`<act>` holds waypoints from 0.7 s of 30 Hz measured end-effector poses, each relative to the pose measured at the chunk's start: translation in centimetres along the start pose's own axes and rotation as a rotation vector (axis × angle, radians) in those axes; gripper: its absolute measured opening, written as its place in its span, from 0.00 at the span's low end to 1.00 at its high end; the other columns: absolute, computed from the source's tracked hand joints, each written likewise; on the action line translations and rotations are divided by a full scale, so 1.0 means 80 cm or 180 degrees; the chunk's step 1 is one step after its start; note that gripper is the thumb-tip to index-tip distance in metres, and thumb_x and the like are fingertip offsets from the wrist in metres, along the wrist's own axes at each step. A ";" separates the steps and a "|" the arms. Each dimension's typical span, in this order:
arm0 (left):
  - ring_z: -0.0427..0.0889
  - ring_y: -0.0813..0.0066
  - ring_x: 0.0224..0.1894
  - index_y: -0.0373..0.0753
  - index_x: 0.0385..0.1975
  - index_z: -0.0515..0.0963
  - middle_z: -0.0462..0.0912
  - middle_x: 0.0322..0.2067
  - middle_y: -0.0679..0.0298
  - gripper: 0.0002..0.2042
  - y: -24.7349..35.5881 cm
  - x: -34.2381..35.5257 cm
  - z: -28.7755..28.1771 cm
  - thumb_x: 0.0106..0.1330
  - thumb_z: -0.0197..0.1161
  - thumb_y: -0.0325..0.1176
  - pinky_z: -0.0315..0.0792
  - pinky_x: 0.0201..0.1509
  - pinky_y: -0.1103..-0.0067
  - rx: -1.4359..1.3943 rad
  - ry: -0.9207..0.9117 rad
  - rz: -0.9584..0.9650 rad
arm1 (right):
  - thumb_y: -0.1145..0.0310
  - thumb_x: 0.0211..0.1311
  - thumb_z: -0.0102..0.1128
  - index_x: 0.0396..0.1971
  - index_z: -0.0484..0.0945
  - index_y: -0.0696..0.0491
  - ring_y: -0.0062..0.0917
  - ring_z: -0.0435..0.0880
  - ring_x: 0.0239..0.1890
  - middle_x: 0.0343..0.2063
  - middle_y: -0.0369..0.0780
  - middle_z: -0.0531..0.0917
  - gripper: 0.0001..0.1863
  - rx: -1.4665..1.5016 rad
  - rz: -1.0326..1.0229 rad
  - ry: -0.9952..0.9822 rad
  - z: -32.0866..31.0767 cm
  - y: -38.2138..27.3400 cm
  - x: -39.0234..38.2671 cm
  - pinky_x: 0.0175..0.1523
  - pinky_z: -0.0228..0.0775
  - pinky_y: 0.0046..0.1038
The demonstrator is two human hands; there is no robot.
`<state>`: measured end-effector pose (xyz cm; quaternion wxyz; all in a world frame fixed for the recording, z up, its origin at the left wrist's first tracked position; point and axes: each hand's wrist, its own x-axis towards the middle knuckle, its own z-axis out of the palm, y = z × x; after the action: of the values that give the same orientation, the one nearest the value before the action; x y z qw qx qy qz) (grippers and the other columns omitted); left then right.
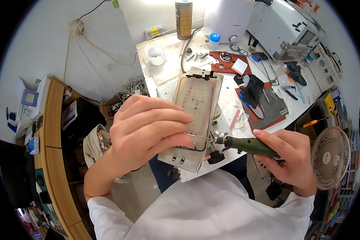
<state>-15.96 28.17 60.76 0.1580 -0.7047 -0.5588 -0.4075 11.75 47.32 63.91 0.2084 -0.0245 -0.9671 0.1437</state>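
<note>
While the right hand (286,158) wraps its fingers and thumb around a green rotary tool (252,146) at right of centre, the left hand (148,128) arches over the lower half of a pale phone-shaped panel (196,100) in the middle of the frame. The left fingers are extended and gently bent, with the thumb close below them; the tool's thin metal shaft (202,137) runs leftward to the narrow gap between thumb and fingers, and whether they grip it cannot be told. Dark-rimmed and slightly tilted in the view, the panel lies on a light fixture plate (214,94) with a black knob (217,157) at its lower end.

Around it spreads a white workbench (228,98). Toward the top stand a white cup (156,56), a tall brown and black can (184,20) and a small blue-capped bottle (214,41), the last just in front of a white appliance (228,20) with a knob. Right of centre, a black slab (253,91) lies partly over a dark grey mat (272,110), with pliers (290,93) farther right. At the right edge are an orange-handled screwdriver (310,123) and a beige fan (330,158).
</note>
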 end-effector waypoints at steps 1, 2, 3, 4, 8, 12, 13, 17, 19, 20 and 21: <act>0.89 0.65 0.42 0.39 0.31 0.86 0.92 0.36 0.65 0.15 0.002 -0.002 0.000 0.53 0.79 0.43 0.77 0.43 0.73 0.0033 -0.0006 0.0026 | 0.71 0.49 0.80 0.55 0.87 0.56 0.28 0.81 0.21 0.25 0.38 0.84 0.29 0.0040 -0.0043 0.0026 0.001 -0.002 0.003 0.25 0.69 0.28; 0.89 0.65 0.42 0.39 0.32 0.86 0.92 0.36 0.65 0.15 0.003 -0.004 0.000 0.53 0.79 0.43 0.77 0.43 0.73 0.0067 -0.0012 0.0052 | 0.71 0.49 0.80 0.55 0.87 0.56 0.28 0.81 0.21 0.25 0.38 0.84 0.29 0.0056 -0.0074 0.0053 0.003 -0.002 0.005 0.25 0.69 0.28; 0.89 0.65 0.41 0.39 0.32 0.86 0.92 0.36 0.65 0.15 0.004 -0.006 -0.001 0.53 0.79 0.43 0.77 0.43 0.73 0.0099 -0.0016 0.0077 | 0.71 0.49 0.80 0.55 0.87 0.56 0.28 0.81 0.21 0.25 0.38 0.84 0.29 0.0071 -0.0104 0.0077 0.004 -0.003 0.008 0.24 0.68 0.28; 0.89 0.65 0.41 0.39 0.32 0.86 0.92 0.36 0.65 0.15 0.004 -0.008 -0.001 0.53 0.80 0.42 0.77 0.42 0.73 0.0187 -0.0012 0.0123 | 0.71 0.49 0.80 0.55 0.87 0.56 0.27 0.81 0.21 0.25 0.38 0.85 0.29 0.0085 -0.0134 0.0102 0.005 -0.004 0.009 0.24 0.68 0.28; 0.88 0.65 0.39 0.39 0.32 0.86 0.92 0.37 0.65 0.14 0.004 -0.014 -0.004 0.54 0.80 0.41 0.77 0.40 0.73 0.0358 0.0019 0.0194 | 0.71 0.47 0.80 0.56 0.87 0.56 0.26 0.80 0.21 0.26 0.38 0.85 0.30 0.0128 -0.0095 0.0015 0.005 -0.006 0.013 0.24 0.68 0.27; 0.86 0.65 0.37 0.38 0.34 0.85 0.91 0.37 0.64 0.14 0.005 -0.020 -0.007 0.55 0.80 0.39 0.77 0.39 0.74 0.0397 0.0047 0.0204 | 0.72 0.46 0.81 0.56 0.86 0.56 0.26 0.80 0.20 0.26 0.38 0.84 0.31 0.0313 -0.0047 -0.0003 0.006 -0.006 0.015 0.24 0.68 0.27; 0.86 0.65 0.37 0.38 0.35 0.85 0.90 0.37 0.64 0.14 0.005 -0.020 -0.007 0.56 0.80 0.39 0.77 0.39 0.74 0.0275 0.0059 0.0119 | 0.72 0.46 0.81 0.56 0.86 0.56 0.26 0.80 0.20 0.25 0.38 0.84 0.32 0.0357 -0.0053 0.0003 0.007 -0.006 0.015 0.24 0.67 0.27; 0.86 0.64 0.37 0.38 0.35 0.84 0.89 0.36 0.64 0.15 0.002 -0.023 -0.015 0.57 0.79 0.39 0.77 0.40 0.73 0.0132 -0.0075 0.0296 | 0.74 0.52 0.79 0.57 0.86 0.56 0.24 0.82 0.22 0.29 0.40 0.87 0.29 0.1077 0.0410 -0.0551 -0.003 -0.007 0.017 0.27 0.70 0.24; 0.85 0.64 0.38 0.37 0.36 0.84 0.88 0.36 0.64 0.15 0.005 -0.028 -0.019 0.59 0.79 0.40 0.78 0.40 0.72 0.0214 -0.0106 0.0606 | 0.74 0.57 0.77 0.58 0.85 0.56 0.22 0.83 0.23 0.30 0.40 0.88 0.26 0.1867 0.0740 -0.0919 -0.009 0.000 0.015 0.28 0.71 0.22; 0.85 0.64 0.38 0.37 0.37 0.83 0.88 0.37 0.64 0.15 0.006 -0.032 -0.019 0.60 0.78 0.40 0.77 0.40 0.72 0.0248 -0.0057 0.0742 | 0.74 0.58 0.75 0.57 0.85 0.57 0.20 0.83 0.24 0.31 0.40 0.89 0.25 0.2105 0.0923 -0.1159 -0.016 0.000 0.018 0.29 0.71 0.21; 0.85 0.63 0.38 0.37 0.38 0.83 0.88 0.37 0.64 0.15 0.008 -0.037 -0.019 0.61 0.77 0.40 0.77 0.39 0.71 0.0282 -0.0006 0.0873 | 0.74 0.59 0.74 0.57 0.85 0.58 0.17 0.83 0.25 0.32 0.39 0.89 0.24 0.2343 0.1107 -0.1406 -0.025 -0.002 0.022 0.30 0.72 0.20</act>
<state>-16.10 24.98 59.62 0.2425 -0.7672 -0.4749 -0.3564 10.94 47.93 66.42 -0.0349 -0.0795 -0.8545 0.5121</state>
